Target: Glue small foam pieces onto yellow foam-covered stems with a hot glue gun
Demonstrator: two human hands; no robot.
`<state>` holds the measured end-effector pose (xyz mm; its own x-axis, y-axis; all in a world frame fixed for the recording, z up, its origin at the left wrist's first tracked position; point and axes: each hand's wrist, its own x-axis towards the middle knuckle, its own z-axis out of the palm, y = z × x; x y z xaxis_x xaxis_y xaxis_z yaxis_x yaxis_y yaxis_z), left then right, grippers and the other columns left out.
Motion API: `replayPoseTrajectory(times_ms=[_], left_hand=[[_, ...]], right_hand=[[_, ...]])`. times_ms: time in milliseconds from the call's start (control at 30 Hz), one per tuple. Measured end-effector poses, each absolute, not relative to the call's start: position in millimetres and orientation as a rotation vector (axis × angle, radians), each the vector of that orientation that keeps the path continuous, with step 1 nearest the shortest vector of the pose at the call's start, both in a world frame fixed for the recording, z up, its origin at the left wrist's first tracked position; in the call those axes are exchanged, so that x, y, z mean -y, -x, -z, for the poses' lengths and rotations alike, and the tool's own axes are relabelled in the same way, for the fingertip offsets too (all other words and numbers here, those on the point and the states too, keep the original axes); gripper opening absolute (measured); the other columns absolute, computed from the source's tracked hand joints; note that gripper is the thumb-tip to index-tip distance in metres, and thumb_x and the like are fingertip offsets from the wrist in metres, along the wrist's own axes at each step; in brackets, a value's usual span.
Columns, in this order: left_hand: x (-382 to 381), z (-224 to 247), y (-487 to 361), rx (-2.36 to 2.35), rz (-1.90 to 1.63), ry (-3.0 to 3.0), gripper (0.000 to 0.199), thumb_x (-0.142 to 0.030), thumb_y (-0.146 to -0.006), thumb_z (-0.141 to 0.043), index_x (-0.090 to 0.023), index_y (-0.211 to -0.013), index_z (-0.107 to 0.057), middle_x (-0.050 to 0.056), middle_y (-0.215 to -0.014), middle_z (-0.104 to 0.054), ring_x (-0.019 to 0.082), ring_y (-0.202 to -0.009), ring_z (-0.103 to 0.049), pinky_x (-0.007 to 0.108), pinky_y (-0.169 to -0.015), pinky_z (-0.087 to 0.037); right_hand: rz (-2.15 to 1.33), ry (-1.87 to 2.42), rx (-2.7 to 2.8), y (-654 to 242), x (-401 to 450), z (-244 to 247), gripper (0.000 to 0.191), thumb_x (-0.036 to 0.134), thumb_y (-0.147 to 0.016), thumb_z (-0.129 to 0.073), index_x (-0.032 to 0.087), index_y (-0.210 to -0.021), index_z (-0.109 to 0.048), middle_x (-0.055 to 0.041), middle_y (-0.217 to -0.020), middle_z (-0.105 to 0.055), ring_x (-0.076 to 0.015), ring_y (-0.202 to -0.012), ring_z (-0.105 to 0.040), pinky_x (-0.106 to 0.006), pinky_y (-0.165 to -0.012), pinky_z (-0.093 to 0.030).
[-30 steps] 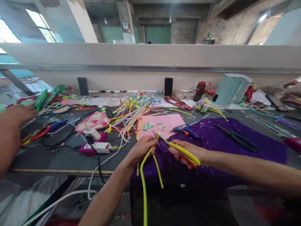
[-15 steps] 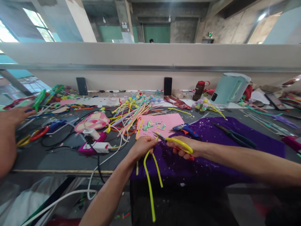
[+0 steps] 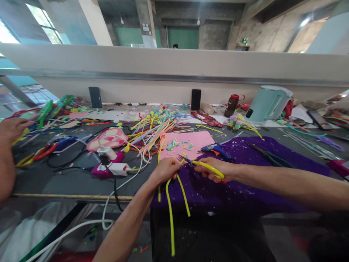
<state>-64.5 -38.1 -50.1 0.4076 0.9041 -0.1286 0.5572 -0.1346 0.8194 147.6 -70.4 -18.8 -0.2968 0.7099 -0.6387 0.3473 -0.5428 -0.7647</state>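
Note:
My left hand is closed in a pinch on yellow pipe cleaners, whose long ends hang down past the table edge. Short yellow tips poke up beyond its fingers. In my right hand is a pair of scissors with yellow and red handles, the fingers wrapped around them. The blades point left, close to the fingertips of my left hand and the short yellow tips. Whether they touch the pipe cleaners I cannot make out. Beneath both hands lie a purple cloth and a pink sheet with small cut bits on it.
A blue glue gun lies just behind my right hand; dark pliers rest farther right. Left are a power strip, cables and a pipe-cleaner pile. A bottle and kettle stand behind. Another person's hand is far left.
The scissors' red handle has moved up, mostly out of sight behind my right hand. The hanging pipe cleaner end has swung slightly left. The other person's hand has shifted left.

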Motion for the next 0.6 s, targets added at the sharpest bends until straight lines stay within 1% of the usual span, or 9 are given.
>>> replayPoseTrajectory(times_ms=[67, 167, 233, 300, 400, 500, 600], left_hand=[[38.2, 50.8, 64.4, -1.267, -0.508, -1.808, 0.03, -0.044, -0.07, -0.051, -0.018, -0.056, -0.052, -0.003, -0.04, -0.053, 0.011, -0.04, -0.047, 0.021, -0.045, -0.031], [38.5, 49.9, 65.2, -1.296, -0.546, -1.742, 0.028, -0.042, -0.071, -0.051, -0.018, -0.058, -0.052, -0.004, -0.04, -0.053, 0.011, -0.039, -0.045, 0.021, -0.044, -0.031], [39.1, 47.2, 66.1, -1.309, -0.612, -1.673, 0.025, -0.04, -0.071, -0.051, -0.017, -0.061, -0.053, -0.004, -0.041, -0.053, 0.01, -0.038, -0.043, 0.021, -0.043, -0.031], [40.2, 43.3, 66.0, -1.295, -0.674, -1.594, 0.022, -0.037, -0.071, -0.052, -0.017, -0.062, -0.053, -0.005, -0.04, -0.051, 0.008, -0.035, -0.039, 0.02, -0.041, -0.029], [42.6, 38.3, 62.2, -1.203, -0.75, -1.466, 0.021, -0.036, -0.072, -0.053, -0.017, -0.063, -0.05, -0.006, -0.038, -0.048, 0.006, -0.031, -0.034, 0.02, -0.037, -0.024], [45.0, 36.8, 55.6, -1.091, -0.788, -1.357, 0.023, -0.039, -0.073, -0.054, -0.017, -0.069, -0.051, -0.007, -0.038, -0.046, 0.005, -0.028, -0.031, 0.019, -0.033, -0.02], [47.2, 36.5, 50.0, -1.034, -0.76, -1.311, 0.025, -0.041, -0.072, -0.055, -0.016, -0.076, -0.052, -0.007, -0.038, -0.046, 0.005, -0.026, -0.031, 0.018, -0.032, -0.018]], right_hand=[[-1.927, 1.629, 1.351, -149.9, 70.3, 18.6, 0.024, 0.04, -0.074, -0.06, 0.022, -0.083, -0.046, 0.0071, -0.053, -0.044, -0.0015, -0.027, -0.03, -0.012, -0.023, -0.022], [-1.972, 1.542, 1.294, -157.1, 72.9, 12.1, 0.028, 0.043, -0.075, -0.059, 0.023, -0.086, -0.044, 0.0073, -0.055, -0.044, -0.0006, -0.029, -0.03, -0.01, -0.024, -0.022], [-1.958, 1.488, 1.25, -162.8, 77.8, 5.8, 0.032, 0.047, -0.074, -0.058, 0.023, -0.089, -0.042, 0.0071, -0.058, -0.045, -0.0008, -0.031, -0.033, -0.01, -0.026, -0.025], [-1.93, 1.447, 1.257, -167.3, 85.5, 1.0, 0.035, 0.052, -0.075, -0.056, 0.024, -0.09, -0.041, 0.0066, -0.061, -0.047, -0.0024, -0.034, -0.039, -0.012, -0.028, -0.034], [-1.919, 1.396, 1.323, -168.5, 99.3, -0.9, 0.036, 0.053, -0.075, -0.055, 0.023, -0.088, -0.04, 0.0064, -0.065, -0.049, -0.004, -0.039, -0.046, -0.016, -0.033, -0.044], [-1.898, 1.361, 1.404, -163.6, 110.2, 0.6, 0.035, 0.051, -0.075, -0.056, 0.022, -0.087, -0.04, 0.0067, -0.066, -0.048, -0.003, -0.04, -0.045, -0.015, -0.034, -0.045], [-1.807, 1.36, 1.482, -157.3, 114.8, 0.7, 0.035, 0.05, -0.074, -0.056, 0.022, -0.09, -0.042, 0.0069, -0.066, -0.046, -0.0019, -0.039, -0.042, -0.014, -0.033, -0.044]])
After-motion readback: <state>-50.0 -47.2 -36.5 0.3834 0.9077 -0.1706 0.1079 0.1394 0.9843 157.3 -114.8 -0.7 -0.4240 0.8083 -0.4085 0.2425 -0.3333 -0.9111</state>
